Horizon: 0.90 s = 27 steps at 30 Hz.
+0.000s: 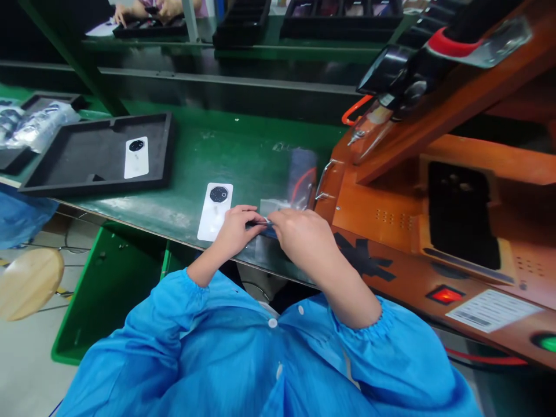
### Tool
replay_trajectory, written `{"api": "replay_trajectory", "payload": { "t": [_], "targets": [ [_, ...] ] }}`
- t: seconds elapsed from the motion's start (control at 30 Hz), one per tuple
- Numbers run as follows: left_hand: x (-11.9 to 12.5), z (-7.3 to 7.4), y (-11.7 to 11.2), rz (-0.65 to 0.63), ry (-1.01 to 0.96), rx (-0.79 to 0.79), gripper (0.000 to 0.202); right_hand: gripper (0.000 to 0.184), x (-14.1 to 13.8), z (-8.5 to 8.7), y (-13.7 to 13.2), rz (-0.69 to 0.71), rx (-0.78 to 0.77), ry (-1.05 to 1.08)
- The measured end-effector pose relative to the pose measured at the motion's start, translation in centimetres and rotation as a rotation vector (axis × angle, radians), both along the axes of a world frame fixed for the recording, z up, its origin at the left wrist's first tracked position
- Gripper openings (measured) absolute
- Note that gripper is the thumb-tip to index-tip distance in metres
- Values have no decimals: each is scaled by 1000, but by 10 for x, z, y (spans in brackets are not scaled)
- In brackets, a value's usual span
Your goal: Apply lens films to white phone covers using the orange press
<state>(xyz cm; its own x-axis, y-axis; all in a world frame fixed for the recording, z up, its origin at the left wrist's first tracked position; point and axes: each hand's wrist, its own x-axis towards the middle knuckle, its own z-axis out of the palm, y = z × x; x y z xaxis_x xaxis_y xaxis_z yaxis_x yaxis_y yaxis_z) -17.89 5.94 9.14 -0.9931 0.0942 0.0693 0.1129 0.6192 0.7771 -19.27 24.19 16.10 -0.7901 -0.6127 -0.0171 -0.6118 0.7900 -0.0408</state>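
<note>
Above the front edge of the green bench, my left hand and my right hand meet with their fingertips pinched together. Between them is a thin flat piece, seen edge-on and mostly covered by the fingers, so its kind is unclear. Just left of my left hand a white phone back cover with a round black camera area lies on the bench. Behind my right hand lies a clear plastic film, blurred and glossy.
A black tray at left carries another white phone back cover. On the right stands an orange press machine with a black phone-shaped fixture. A green bin and a wooden stool are below left. Another person's hands show at the back.
</note>
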Motion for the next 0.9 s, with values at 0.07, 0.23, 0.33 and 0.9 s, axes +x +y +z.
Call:
{"api": "replay_trajectory", "payload": {
  "t": [0.07,0.23,0.33,0.9],
  "targets": [
    [0,0,1,8,-4,-21,12,12,-3,1,-1,39,-19,-12],
    [0,-1,-1,-31,8,-67,13,17,-7,5,-3,72,29,-40],
    [-1,-2,-3,-71,12,-86,12,18,-7,9,-3,115,34,13],
    [22,0,7,-282,168,-446,62,19,51,48,43,196,-238,343]
  ]
}}
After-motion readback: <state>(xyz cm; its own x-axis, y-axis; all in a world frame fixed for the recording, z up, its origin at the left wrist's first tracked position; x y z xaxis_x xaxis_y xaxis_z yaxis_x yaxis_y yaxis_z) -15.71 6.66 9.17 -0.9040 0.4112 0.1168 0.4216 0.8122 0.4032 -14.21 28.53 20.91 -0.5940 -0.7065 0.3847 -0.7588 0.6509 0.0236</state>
